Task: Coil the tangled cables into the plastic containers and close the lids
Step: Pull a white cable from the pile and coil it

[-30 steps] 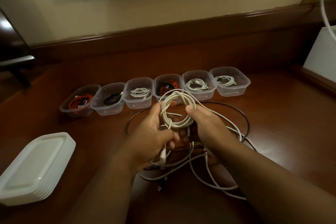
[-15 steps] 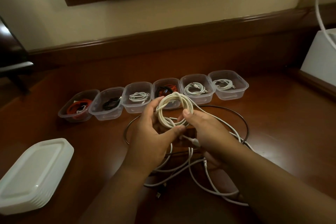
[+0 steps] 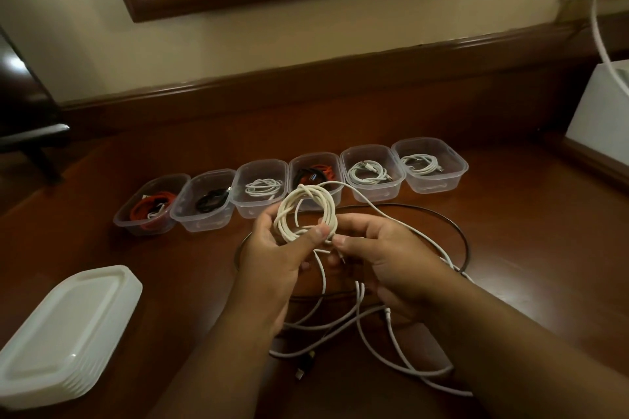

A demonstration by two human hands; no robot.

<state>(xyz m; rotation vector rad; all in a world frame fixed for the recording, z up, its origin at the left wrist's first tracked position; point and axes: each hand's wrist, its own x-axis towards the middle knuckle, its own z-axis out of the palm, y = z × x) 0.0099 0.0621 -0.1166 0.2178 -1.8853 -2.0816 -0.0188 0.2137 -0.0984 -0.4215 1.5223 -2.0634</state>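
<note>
Six tubs (image 3: pixel 372 169) loaded, unlidded. Coil (image 3: pixel 305 213) pinched by left hand (image 3: pixel 274 258) and right hand (image 3: pixel 386 260) fingers. Tangle (image 3: pixel 374 326), lids (image 3: pixel 64 333) pending.

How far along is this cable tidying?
Done: all six containers each hold a coiled cable. In hand: the left hand grips a white coil; the right hand feeds its loose end. Left: more cables on the table, and the stacked lids unused.
</note>
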